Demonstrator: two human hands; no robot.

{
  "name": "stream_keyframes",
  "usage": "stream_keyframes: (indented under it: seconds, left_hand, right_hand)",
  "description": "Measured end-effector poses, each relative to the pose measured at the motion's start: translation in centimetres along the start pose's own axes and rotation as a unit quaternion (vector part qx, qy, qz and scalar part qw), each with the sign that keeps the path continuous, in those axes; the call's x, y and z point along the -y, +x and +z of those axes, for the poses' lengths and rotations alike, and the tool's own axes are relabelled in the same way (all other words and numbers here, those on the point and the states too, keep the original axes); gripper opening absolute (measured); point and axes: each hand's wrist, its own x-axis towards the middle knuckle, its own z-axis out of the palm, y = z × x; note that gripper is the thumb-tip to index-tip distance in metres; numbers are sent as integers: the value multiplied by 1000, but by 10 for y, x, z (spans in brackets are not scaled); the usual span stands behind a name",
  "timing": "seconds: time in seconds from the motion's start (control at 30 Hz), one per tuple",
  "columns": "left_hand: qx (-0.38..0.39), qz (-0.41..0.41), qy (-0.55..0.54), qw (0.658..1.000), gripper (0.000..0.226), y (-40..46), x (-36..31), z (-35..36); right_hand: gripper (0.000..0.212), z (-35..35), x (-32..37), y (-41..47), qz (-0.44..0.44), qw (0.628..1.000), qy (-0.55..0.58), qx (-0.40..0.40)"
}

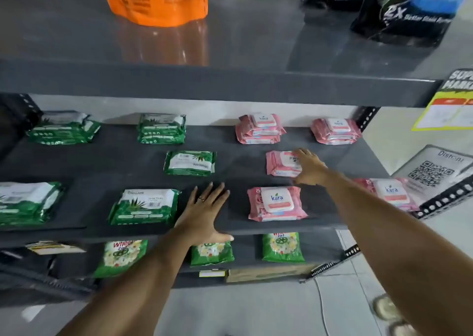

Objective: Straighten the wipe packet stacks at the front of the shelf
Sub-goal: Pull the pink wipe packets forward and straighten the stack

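Note:
Green and pink wipe packets lie on a dark grey shelf [230, 166]. At the front sit a green stack [23, 202], a green Origami packet [144, 206], a pink Kara packet [276, 203] and a pink packet [391, 192] at the right edge. My left hand [204, 212] rests flat and open on the bare shelf between the Origami and Kara packets. My right hand [311, 168] grips the right side of a pink packet [280, 162] in the middle row, fingers over its top.
A green packet [189, 162] lies mid-shelf; green stacks [64, 128] [161, 128] and pink stacks [259, 129] [335, 130] line the back. An orange pouch [156, 0] and black pouches [404, 10] stand on the upper shelf. Green detergent bags [282, 247] sit below.

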Motion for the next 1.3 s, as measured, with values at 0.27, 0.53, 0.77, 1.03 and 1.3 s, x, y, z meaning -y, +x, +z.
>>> stream_keyframes:
  seconds: [0.27,0.53,0.77,1.03,1.3]
  left_hand:
    - [-27,8,17,999,119,0,3,3]
    - [-14,6,-10,1000,117,0,2,-1]
    - [-9,-1,2,1000,117,-2,0,-2]
    - [0,-4,5,1000,118,-1,0,-3]
    - [-20,5,-3,1000,117,-2,1,0]
  right_hand:
    - [90,-14,10,13,2,998,25,60]
    - [75,-28,22,-62,-78,991,111,5]
    - [83,-10,36,-108,-145,985,85,29]
    - [101,8,30,-105,-127,988,81,30]
    - [71,10,56,-140,-84,976,106,-173]
